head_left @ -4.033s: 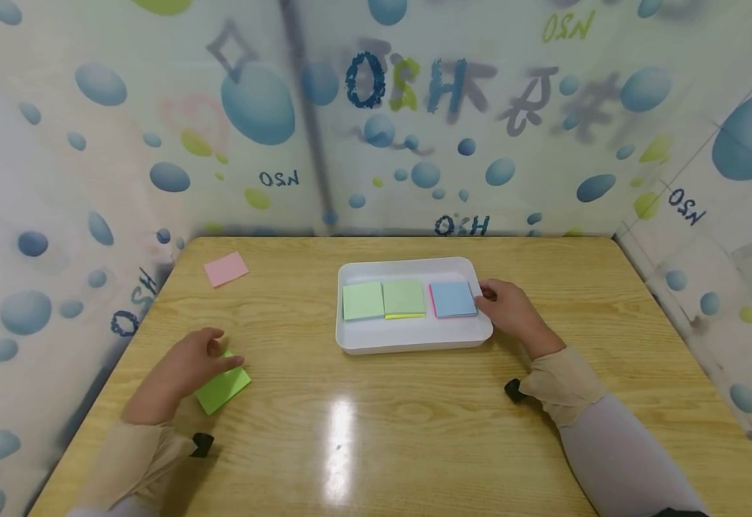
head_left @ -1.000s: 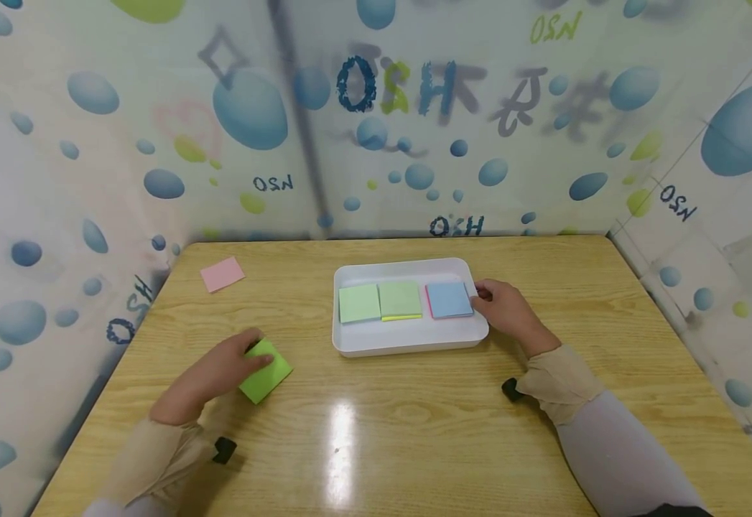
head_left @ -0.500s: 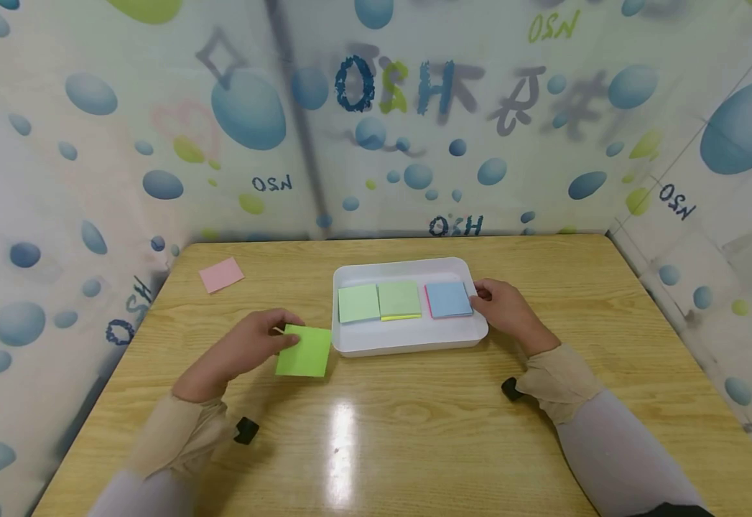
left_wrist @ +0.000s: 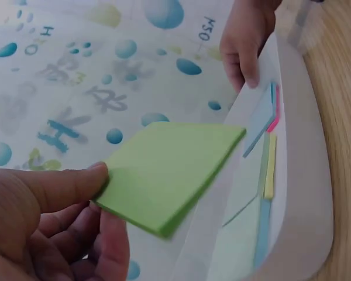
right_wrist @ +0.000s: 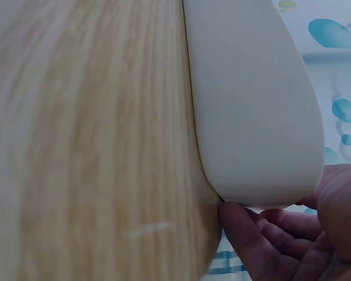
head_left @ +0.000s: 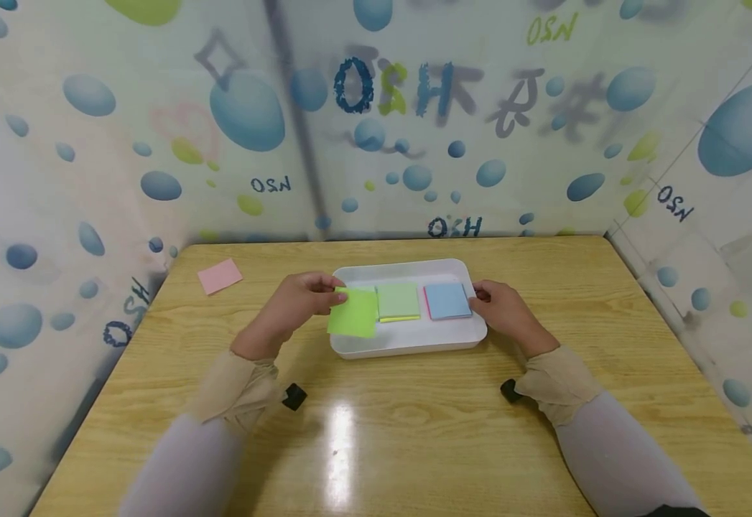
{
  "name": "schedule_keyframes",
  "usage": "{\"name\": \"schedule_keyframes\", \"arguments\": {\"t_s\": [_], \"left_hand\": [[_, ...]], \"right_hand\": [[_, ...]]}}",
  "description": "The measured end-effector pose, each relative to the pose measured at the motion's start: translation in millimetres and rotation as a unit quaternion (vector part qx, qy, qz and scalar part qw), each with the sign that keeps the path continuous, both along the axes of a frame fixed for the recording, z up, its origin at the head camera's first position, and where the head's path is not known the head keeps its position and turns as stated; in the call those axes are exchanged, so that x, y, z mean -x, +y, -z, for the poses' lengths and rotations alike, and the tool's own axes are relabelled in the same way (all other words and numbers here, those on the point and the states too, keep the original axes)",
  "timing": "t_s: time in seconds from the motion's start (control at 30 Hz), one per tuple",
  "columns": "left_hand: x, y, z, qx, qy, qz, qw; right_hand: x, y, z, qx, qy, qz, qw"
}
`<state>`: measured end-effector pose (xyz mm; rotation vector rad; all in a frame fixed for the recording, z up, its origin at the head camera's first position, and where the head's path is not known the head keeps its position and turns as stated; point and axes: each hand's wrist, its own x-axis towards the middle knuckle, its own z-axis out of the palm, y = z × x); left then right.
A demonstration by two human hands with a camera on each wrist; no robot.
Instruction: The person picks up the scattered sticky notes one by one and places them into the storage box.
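Note:
My left hand (head_left: 294,309) pinches a lime-green sticky note pad (head_left: 353,314) by its edge, thumb on top and fingers below. The pad hangs above the left end of a white tray (head_left: 414,346); in the left wrist view the green pad (left_wrist: 169,170) is tilted. In the tray, a pale green pad (head_left: 398,299) with a yellow layer beneath lies in the middle, and a blue pad (head_left: 448,301) with a pink one under it lies on the right. The leftmost pale green pad (left_wrist: 237,246) is hidden in the head view. My right hand (head_left: 505,312) grips the tray's right rim.
A pink sticky note pad (head_left: 220,277) lies at the table's far left. The wooden table (head_left: 427,438) ends at a patterned wall covering (head_left: 531,108) behind and at the sides. Black wrist-worn pieces (head_left: 294,396) stick out below both wrists.
My left hand has picked up the lime-green pad from the left of the table and carried it right and away, over the tray's left end. My right hand has stayed at the rim.

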<state>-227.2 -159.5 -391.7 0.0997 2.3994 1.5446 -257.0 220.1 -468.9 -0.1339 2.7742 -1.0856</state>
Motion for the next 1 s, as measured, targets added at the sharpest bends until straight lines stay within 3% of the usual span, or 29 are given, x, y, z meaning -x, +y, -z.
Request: {"name": "schedule_keyframes", "arguments": {"t_s": [0.43, 1.0], "left_hand": [[34.7, 53.0, 21.1, -0.104, -0.063, -0.019, 0.9925], [62.5, 102.5, 45.1, -0.11, -0.116, -0.024, 0.9869]], "right_hand": [[-0.7, -0.6, -1.9, -0.002, -0.006, 0.001, 1.0], [1.6, -1.5, -1.4, -0.004, -0.016, 0.006, 0.9999]]}}
